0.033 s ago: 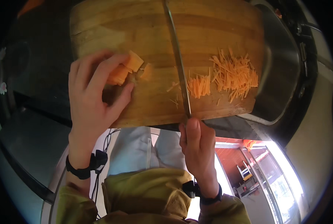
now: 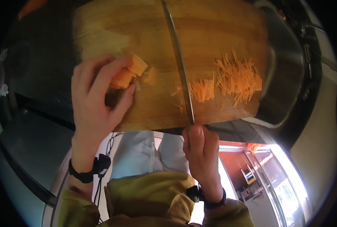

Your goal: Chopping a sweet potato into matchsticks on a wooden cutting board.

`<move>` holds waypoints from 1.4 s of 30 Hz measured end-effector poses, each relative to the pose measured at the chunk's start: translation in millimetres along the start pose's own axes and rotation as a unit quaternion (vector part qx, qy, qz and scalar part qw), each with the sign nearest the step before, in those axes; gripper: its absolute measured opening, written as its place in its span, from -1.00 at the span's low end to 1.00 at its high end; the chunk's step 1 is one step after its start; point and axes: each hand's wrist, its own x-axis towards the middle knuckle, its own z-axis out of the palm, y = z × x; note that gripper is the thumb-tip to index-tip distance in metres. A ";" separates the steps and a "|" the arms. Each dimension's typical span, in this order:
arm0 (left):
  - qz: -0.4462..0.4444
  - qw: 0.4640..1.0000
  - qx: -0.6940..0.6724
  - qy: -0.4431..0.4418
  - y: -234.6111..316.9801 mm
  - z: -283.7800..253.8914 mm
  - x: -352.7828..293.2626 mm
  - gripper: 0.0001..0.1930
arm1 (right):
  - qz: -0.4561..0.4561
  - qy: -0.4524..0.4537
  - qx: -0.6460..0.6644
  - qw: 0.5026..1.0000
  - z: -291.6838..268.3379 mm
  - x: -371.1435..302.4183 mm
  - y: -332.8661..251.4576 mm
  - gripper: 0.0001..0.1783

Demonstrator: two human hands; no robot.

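My left hand (image 2: pixel 94 90) is curled at the left of the wooden cutting board (image 2: pixel 145 109), fingertips and thumb around cut chunks of an orange vegetable, perhaps carrot. One orange chunk (image 2: pixel 138 65) sticks out past the index finger, and a thin orange slice (image 2: pixel 150 75) lies beside it. My right hand (image 2: pixel 202 151) grips the handle of a long kitchen knife (image 2: pixel 182 68) at the board's near edge. Its blade points away from me across the board. Right of the blade lie a small bundle of orange strips (image 2: pixel 203 90) and a bigger heap of shreds (image 2: pixel 239 78).
A metal sink (image 2: pixel 284 64) lies along the board's right side. To the left is a dark counter (image 2: pixel 36 132). Below the board's near edge, black cables (image 2: pixel 110 145) hang beside my legs, and a bright glass door (image 2: pixel 278 178) shows at the lower right.
The whole picture has shifted slightly, the board and hands sitting a little lower in it. Both hands keep their hold, and the cut pieces look the same.
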 end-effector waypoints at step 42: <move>-0.132 0.985 -0.108 0.002 -5.9 -21.0 8.9 -0.77 | 0.010 -0.035 0.006 0.999 -36.1 17.7 6.9 -0.38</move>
